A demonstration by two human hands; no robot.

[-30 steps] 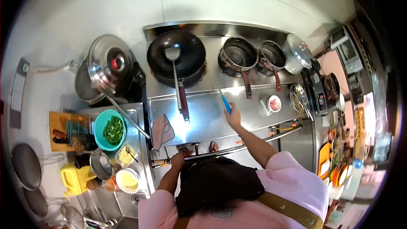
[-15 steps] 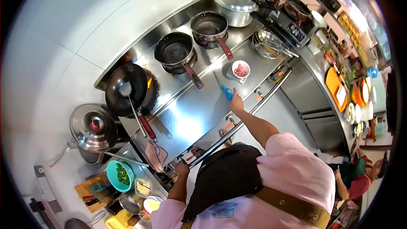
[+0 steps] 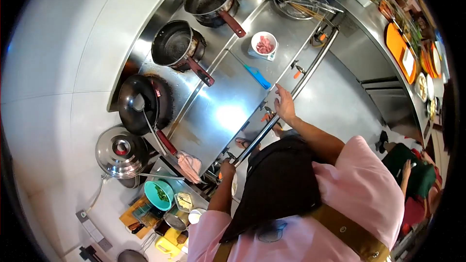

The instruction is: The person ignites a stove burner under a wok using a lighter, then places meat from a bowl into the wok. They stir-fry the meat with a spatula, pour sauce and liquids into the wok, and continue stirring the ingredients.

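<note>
Near right hand (image 3: 285, 106), blue-handled tool (image 3: 257, 76), steel counter (image 3: 221, 104).

The wall (image 3: 43, 58) is pale, the floor (image 3: 335, 102) grey.

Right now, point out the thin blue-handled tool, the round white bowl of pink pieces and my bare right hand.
Thin blue-handled tool (image 3: 257, 76): head view, blue handle.
Round white bowl (image 3: 262, 34): head view, bare inner wall.
Bare right hand (image 3: 285, 105): head view, middle of the hand.

Holds right hand (image 3: 285, 104) spread, just beside the blue-handled tool (image 3: 258, 78); has left hand (image 3: 226, 169) at the metal rail (image 3: 310, 64)!
</note>
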